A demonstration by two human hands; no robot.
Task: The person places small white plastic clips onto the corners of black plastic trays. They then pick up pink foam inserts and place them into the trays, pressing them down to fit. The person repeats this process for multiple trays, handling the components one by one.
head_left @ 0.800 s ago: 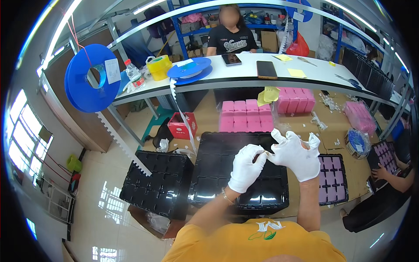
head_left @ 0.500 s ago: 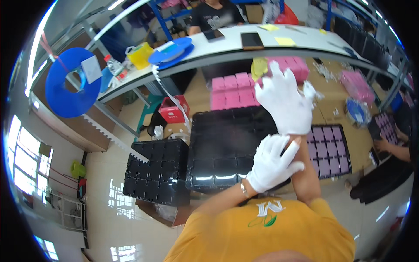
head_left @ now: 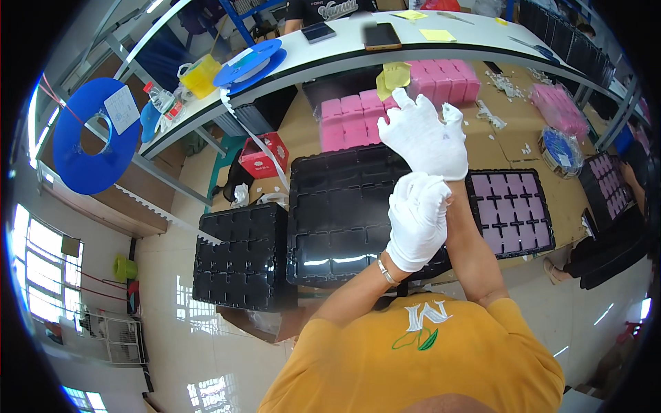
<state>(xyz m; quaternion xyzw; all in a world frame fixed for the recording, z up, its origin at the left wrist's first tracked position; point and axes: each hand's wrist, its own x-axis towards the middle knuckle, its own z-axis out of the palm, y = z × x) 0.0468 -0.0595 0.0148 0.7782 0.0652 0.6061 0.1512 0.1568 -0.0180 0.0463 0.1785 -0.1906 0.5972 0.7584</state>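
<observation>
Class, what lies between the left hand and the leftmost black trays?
In the head view, the larger black trays lie between the left hand and the leftmost trays.

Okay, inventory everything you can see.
Trays: two, black, centre and left
Filled trays: two, black-purple, right
Block packs: three, pink, behind trays
Reels: several, blue, left, bench, right
Bench: one, white, back
Phones: two, dark, bench
Notes: several, yellow, bench
Scissors: one, dark, bench right
Bottle: one, clear, bench left
Tape: one, yellow, bench left
Box: one, red, beneath bench
People: at least two, dark-clothed, opposite and right
Right hand: one, white-gloved, right of centre
Left hand: one, white-gloved, at right hand's wrist
</observation>
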